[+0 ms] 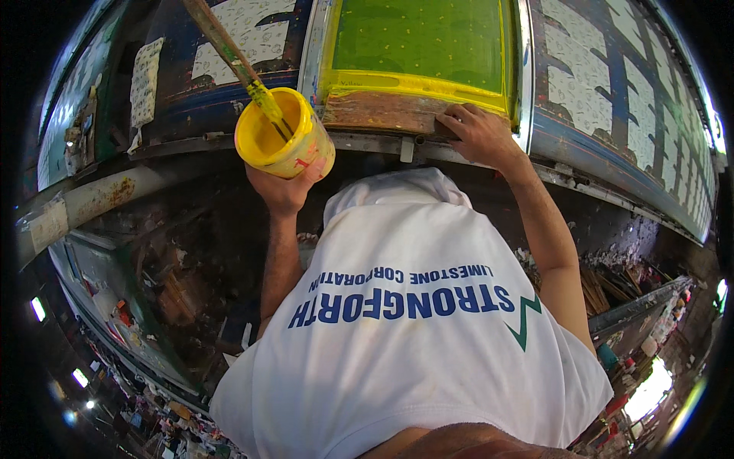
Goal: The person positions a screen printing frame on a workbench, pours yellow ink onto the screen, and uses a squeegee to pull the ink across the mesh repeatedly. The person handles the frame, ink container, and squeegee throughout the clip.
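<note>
Our left hand [281, 190] holds up a yellow tub [319, 153] just left of the printing screen [424, 46], near the front edge of the long bench [172, 115]. The tub is round and open, tilted so that its mouth faces up and to the left. Bright yellow coats its rim and inner wall, with a pool of wet yellow paint [264, 141] inside; the paler outer wall is smeared, with pinkish-red marks. Our left fingers are clamped around its lower part, partly hidden beneath it.

A long wooden stick [222, 42] stands in the tub, leaning to the upper left. Its lower length is thick with yellow, while higher up the wood is brown, stained with green and other colours.

Our right hand [485, 138] lies on the right end of a wooden board [382, 113]. Those fingers are bent and close together over the wood; we cannot tell whether they grip it. The board is reddish brown, worn and speckled, and lies along the near side of the screen.

The screen shows green with small yellow flecks, bordered in yellow, with a brighter yellow band beside the board. Pale printed sheets [577, 84] with small drawings lie on the bench on both sides.
</note>
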